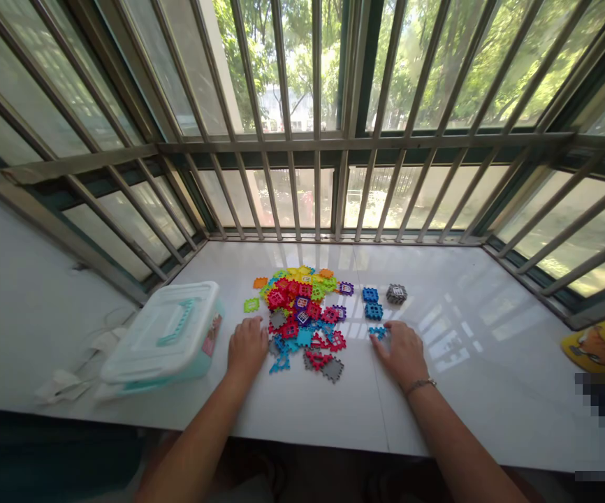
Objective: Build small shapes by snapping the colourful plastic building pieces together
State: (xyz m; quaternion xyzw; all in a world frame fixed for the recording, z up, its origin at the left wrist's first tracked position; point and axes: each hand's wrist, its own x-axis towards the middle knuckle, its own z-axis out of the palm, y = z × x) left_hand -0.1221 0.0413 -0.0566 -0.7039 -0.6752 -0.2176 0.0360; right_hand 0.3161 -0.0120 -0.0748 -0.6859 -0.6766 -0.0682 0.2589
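A glossy white window ledge (302, 419) runs across the room's bright corner, and a person leans over it with two bare forearms. Nearest the ledge's front edge, the left hand (249, 347) lies relaxed and palm down, its fingers loosely extended against the near left side of a heap of colourful interlocking plastic tiles (297, 311), gripping nothing that can be seen. The right hand (397, 355), with a thin metal bracelet (420, 385) at its wrist, arches over the ledge, its fingertips (378, 342) at a small blue plastic tile (377, 333); whether they are pinching it or only touching it, I cannot tell.

The single heap mixes red, yellow, green, purple, blue and grey pieces, too overlapped to count. Just beyond the right hand sit two square blue tiles (372, 303) and, beside them, one small stack of grey tiles (396, 293), all apart from the heap.

To the left stands one translucent plastic storage box (161, 335) with a teal handle on its shut lid; its contents cannot be made out. Crumpled white paper (66, 385) lies past it, and a yellow printed object (603, 344) sits at the far right. Beyond everything rise metal window bars (302, 147), with green trees (439, 63) outside.
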